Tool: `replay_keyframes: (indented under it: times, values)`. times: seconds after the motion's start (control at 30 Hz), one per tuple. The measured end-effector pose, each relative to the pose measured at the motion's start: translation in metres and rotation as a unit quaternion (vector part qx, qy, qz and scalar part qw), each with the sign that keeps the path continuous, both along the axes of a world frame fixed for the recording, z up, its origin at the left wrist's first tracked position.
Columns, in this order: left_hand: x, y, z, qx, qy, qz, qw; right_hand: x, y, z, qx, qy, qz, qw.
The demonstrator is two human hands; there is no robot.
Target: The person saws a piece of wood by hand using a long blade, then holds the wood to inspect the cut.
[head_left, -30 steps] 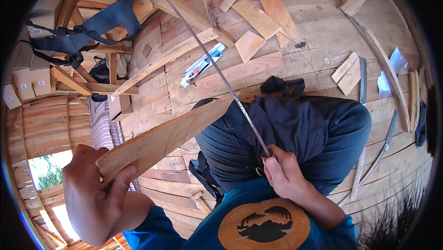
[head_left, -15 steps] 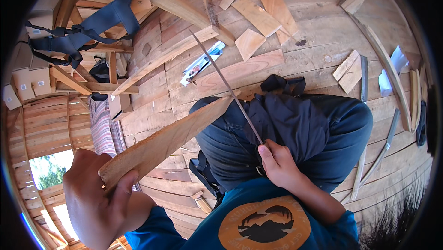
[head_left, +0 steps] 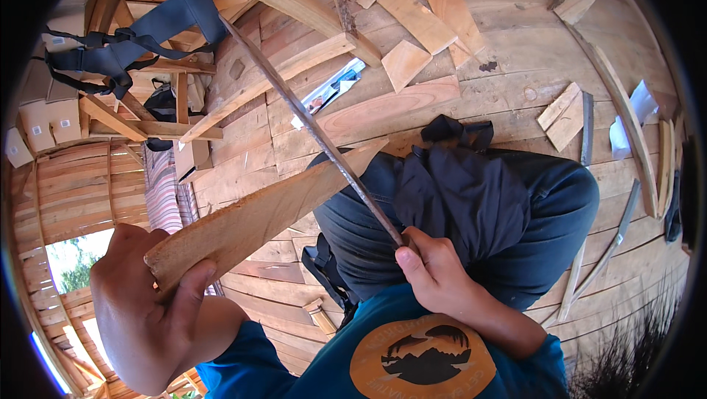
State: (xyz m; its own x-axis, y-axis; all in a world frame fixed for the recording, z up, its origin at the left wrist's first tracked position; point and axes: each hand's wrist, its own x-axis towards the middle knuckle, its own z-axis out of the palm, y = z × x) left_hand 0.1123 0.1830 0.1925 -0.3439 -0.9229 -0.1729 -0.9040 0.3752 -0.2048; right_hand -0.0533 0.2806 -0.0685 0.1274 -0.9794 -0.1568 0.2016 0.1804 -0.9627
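My left hand [head_left: 166, 303] grips the lower left end of a wooden board [head_left: 258, 211], thumb on the face. The board slants up to the right and its far end reaches over my left thigh. In my right hand [head_left: 438, 270] is a long narrow metal blade [head_left: 324, 141], seen almost edge-on, so its exact kind is unclear. It crosses the board near the far end and points up to the left. Whether it touches the board I cannot tell. A dark cloth [head_left: 464, 196] lies over my lap.
Wood offcuts [head_left: 420, 23] lie scattered on the plank floor [head_left: 508, 104] ahead. A timber frame [head_left: 280, 75] stands front left, with dark straps [head_left: 173, 27] over it and cardboard boxes [head_left: 51, 119] beyond. To the right are a curved timber [head_left: 622, 112] and thin strips [head_left: 607, 252].
The blade has swung left and its tip now reaches farther up and left. My right hand has shifted slightly left. The board's near end has moved a little left.
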Motion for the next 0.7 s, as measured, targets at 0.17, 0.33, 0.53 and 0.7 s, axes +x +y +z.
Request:
replay_keyframes:
  times: [0.17, 0.33, 0.53, 0.7]
  values:
    - [0.002, -0.002, -0.008, -0.055, 0.032, -0.088, 0.994, 0.006, -0.001, 0.004, -0.038, 0.016, -0.002, 0.999]
    - [-0.002, -0.008, -0.004, -0.048, 0.016, -0.097, 0.994, 0.004, -0.007, -0.011, -0.003, 0.043, -0.011, 0.999]
    - [0.008, -0.005, -0.01, -0.054, 0.028, -0.1, 0.993, 0.008, -0.005, 0.006, -0.084, 0.072, -0.014, 0.994]
    - [0.004, -0.007, -0.011, -0.017, 0.055, -0.065, 0.996, 0.008, -0.009, -0.02, -0.029, 0.118, -0.039, 0.992]
